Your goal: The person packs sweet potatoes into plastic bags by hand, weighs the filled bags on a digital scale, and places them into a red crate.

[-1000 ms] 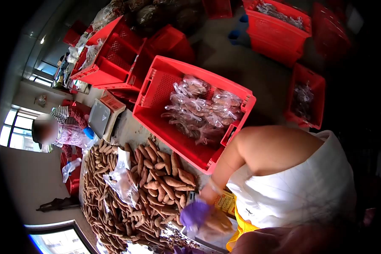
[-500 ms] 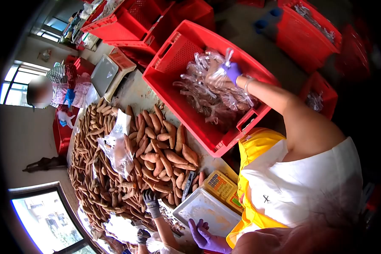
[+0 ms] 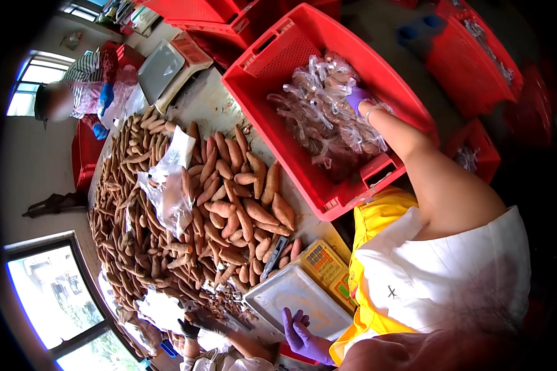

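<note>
My right hand [image 3: 358, 99], in a purple glove, is down in the red crate [image 3: 254, 80] at its right part. Its fingers are closed on a clear plastic bag of sweet potatoes [image 3: 343, 77], partly hidden, among several other knotted bags. My left hand [image 3: 303, 339], also purple-gloved, hovers over the near edge of the scale's metal tray [image 3: 278, 303]. It holds nothing, with one finger stretched out and the others loosely bent. The scale's yellow keypad housing [image 3: 322, 266] sits beside the tray, close to my yellow apron [image 3: 384, 216].
Loose sweet potatoes [image 3: 235, 210] cover the table, with clear plastic bags [image 3: 167, 185] on top. A grey-and-black tool [image 3: 275, 256] lies beside the scale. Dark-gloved hands [image 3: 192, 324] work at the bottom; another person [image 3: 93, 86] stands beyond. More red crates [image 3: 464, 62] stand around.
My right hand has lowered the bag onto the others in the crate. My left hand stays near the scale. The co-worker's dark-gloved hands have moved back from the sweet potatoes, downward in view.
</note>
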Demonstrator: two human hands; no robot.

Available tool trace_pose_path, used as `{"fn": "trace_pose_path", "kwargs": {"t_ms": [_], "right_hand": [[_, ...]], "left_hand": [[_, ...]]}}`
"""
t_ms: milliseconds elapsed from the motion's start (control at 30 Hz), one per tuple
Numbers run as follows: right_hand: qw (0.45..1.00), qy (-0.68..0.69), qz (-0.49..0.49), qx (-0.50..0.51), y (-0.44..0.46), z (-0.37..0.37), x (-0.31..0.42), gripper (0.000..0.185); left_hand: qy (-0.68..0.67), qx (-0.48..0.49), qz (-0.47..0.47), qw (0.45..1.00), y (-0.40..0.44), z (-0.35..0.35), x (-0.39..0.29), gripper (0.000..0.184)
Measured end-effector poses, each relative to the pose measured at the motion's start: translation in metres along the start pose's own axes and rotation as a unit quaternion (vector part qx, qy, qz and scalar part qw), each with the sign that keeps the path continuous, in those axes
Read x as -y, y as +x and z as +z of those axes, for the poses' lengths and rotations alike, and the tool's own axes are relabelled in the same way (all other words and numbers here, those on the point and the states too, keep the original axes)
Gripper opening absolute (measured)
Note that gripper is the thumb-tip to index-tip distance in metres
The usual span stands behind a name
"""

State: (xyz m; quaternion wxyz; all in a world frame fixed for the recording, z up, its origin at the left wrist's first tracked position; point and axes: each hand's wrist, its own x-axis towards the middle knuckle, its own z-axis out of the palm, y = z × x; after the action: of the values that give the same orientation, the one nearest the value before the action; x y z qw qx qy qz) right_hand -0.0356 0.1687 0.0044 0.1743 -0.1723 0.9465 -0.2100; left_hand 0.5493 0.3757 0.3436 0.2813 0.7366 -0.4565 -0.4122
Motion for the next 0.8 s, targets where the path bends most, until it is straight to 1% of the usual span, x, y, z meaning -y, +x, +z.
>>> {"fn": "trace_pose_path", "kwargs": {"t_ms": [33, 67, 100, 133, 167, 200, 233, 267, 333, 367, 400, 467, 500, 533, 600, 633, 667, 700, 733, 800], "right_hand": [[1.000, 0.009, -0.029, -0.005, -0.015, -0.008, 0.006, 0.065], [0.998, 0.018, -0.059, -0.010, -0.023, -0.008, 0.010, 0.073], [0.984, 0.000, -0.110, -0.138, -0.032, 0.000, 0.017, 0.076], [0.984, 0.001, -0.118, -0.136, -0.037, 0.002, 0.025, 0.076], [0.975, 0.030, -0.177, -0.130, -0.050, -0.004, 0.040, 0.076], [0.963, 0.060, -0.235, -0.122, -0.062, -0.002, 0.052, 0.076], [0.929, 0.091, -0.312, -0.179, -0.074, 0.006, 0.065, 0.076], [0.946, 0.083, -0.291, -0.114, -0.104, -0.007, 0.089, 0.076], [0.892, 0.126, -0.424, -0.095, -0.134, 0.002, 0.122, 0.075], [0.868, 0.146, -0.468, -0.078, -0.152, 0.009, 0.144, 0.072], [0.816, 0.207, -0.532, -0.088, -0.169, 0.016, 0.169, 0.071], [0.806, 0.222, -0.547, 0.034, -0.223, 0.010, 0.221, 0.071], [0.780, 0.261, -0.565, 0.064, -0.243, 0.021, 0.244, 0.071], [0.745, 0.294, -0.590, 0.105, -0.264, 0.028, 0.266, 0.072], [0.696, 0.302, -0.645, 0.090, -0.307, 0.039, 0.311, 0.080], [0.683, 0.323, -0.647, 0.101, -0.322, 0.049, 0.333, 0.088], [0.670, 0.345, -0.648, 0.113, -0.332, 0.059, 0.357, 0.096], [0.704, 0.315, -0.626, 0.114, -0.334, 0.076, 0.384, 0.112], [0.715, 0.325, -0.612, 0.090, -0.339, 0.084, 0.415, 0.119], [0.780, 0.247, -0.574, 0.015, -0.351, 0.105, 0.466, 0.122]], "left_hand": [[-0.013, -0.005, 0.010, 1.000, -0.002, 0.001, 0.001, 0.051], [-0.016, -0.009, 0.008, 1.000, -0.004, 0.003, 0.000, 0.051], [-0.026, -0.022, 0.011, 0.999, -0.006, 0.005, 0.000, 0.048], [-0.037, -0.036, 0.013, 0.999, -0.008, 0.007, 0.000, 0.045], [-0.041, -0.044, 0.011, 0.998, -0.009, 0.008, 0.001, 0.045], [-0.062, -0.055, 0.016, 0.996, -0.009, 0.009, 0.003, 0.041], [-0.082, -0.068, 0.021, 0.994, -0.010, 0.011, 0.004, 0.037], [-0.086, -0.083, 0.018, 0.993, -0.012, 0.014, 0.001, 0.037], [-0.130, -0.104, -0.026, 0.986, -0.015, 0.020, -0.010, 0.030], [-0.129, -0.102, -0.031, 0.986, -0.018, 0.020, -0.016, 0.030], [-0.137, -0.098, -0.028, 0.985, -0.019, 0.019, -0.016, 0.031], [-0.156, -0.104, -0.029, 0.982, -0.023, 0.017, -0.013, 0.030], [-0.186, -0.119, -0.031, 0.975, -0.025, 0.018, -0.005, 0.031], [-0.191, -0.121, -0.040, 0.973, -0.027, 0.015, 0.000, 0.031], [-0.189, -0.136, -0.062, 0.971, -0.034, 0.014, -0.002, 0.031], [-0.191, -0.149, -0.062, 0.968, -0.038, 0.012, 0.001, 0.031], [-0.198, -0.158, -0.087, 0.963, -0.043, 0.011, 0.004, 0.031], [-0.205, -0.168, -0.111, 0.958, -0.048, 0.010, 0.008, 0.031], [-0.207, -0.182, -0.113, 0.955, -0.053, 0.010, 0.009, 0.031], [-0.209, -0.221, -0.138, 0.942, -0.065, 0.012, 0.011, 0.032]]}}
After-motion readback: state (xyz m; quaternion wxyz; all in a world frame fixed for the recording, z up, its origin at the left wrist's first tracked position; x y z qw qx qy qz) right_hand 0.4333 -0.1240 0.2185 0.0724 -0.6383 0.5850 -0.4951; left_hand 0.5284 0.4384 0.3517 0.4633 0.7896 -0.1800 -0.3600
